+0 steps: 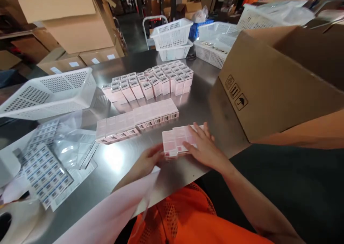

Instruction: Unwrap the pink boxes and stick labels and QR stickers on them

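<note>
A brushed steel worktop [199, 104] reflects overhead light. Near its front edge lies a short row of small pink cartons [177, 140], flat and glossy. The right hand [205, 147] rests palm-down on the row, fingers spread wide and flat across the tops. The left hand [146, 162] presses the row's left end, fingers curled narrow against it. Behind lie a longer row of pink cartons [137, 121] and a block of upright cartons [153, 80]. A perforated white plastic basket [48, 93] sits left, a corrugated cardboard box [271, 89] right.
</note>
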A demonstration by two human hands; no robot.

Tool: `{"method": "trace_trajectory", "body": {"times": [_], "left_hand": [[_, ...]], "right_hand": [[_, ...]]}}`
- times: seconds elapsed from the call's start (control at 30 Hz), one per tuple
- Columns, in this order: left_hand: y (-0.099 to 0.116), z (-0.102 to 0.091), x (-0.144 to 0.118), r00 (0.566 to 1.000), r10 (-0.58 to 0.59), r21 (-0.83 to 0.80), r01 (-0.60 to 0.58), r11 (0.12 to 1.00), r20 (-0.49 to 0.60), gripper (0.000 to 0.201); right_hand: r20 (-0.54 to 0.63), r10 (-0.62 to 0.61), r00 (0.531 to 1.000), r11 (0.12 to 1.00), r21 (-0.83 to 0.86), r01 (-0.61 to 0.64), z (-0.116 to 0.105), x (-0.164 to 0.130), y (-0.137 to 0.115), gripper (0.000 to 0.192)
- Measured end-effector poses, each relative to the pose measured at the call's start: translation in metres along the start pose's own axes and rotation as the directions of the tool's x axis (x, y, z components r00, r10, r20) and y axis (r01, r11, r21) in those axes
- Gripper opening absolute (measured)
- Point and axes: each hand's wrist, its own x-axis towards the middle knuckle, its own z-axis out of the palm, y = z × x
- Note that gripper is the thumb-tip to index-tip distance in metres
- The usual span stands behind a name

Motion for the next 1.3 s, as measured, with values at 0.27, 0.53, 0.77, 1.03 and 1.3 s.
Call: {"method": "trace_trajectory", "body": {"times": [0.27, 0.53, 0.77, 1.03, 1.3], "left_hand": [[-0.053, -0.075, -0.146, 0.862, -0.384, -0.412, 0.234, 0.881, -0.331, 0.049], [-0.064, -0.057, -0.148, 0.858, -0.308, -0.421, 0.121, 0.899, -0.411, 0.054], [-0.067, -0.060, -0.141, 0.888, -0.228, -0.414, 0.047, 0.909, -0.399, 0.051], [-0.075, -0.064, -0.146, 0.889, -0.292, -0.443, 0.116, 0.889, -0.354, 0.052], [-0.070, -0.062, -0.141, 0.844, -0.332, -0.378, 0.170, 0.910, -0.421, 0.054]], "right_hand": [[0.198, -0.531, 0.824, 0.835, -0.041, 0.548, 0.034, -0.024, -0.092, 0.117], [0.191, -0.618, 0.762, 0.743, -0.175, 0.646, 0.058, 0.003, -0.140, 0.125], [0.158, -0.605, 0.780, 0.771, -0.126, 0.624, 0.056, 0.000, -0.143, 0.109], [0.121, -0.613, 0.781, 0.786, -0.007, 0.618, 0.013, 0.006, -0.067, 0.134], [0.161, -0.617, 0.770, 0.785, 0.196, 0.588, 0.031, 0.018, -0.052, 0.119]]}}
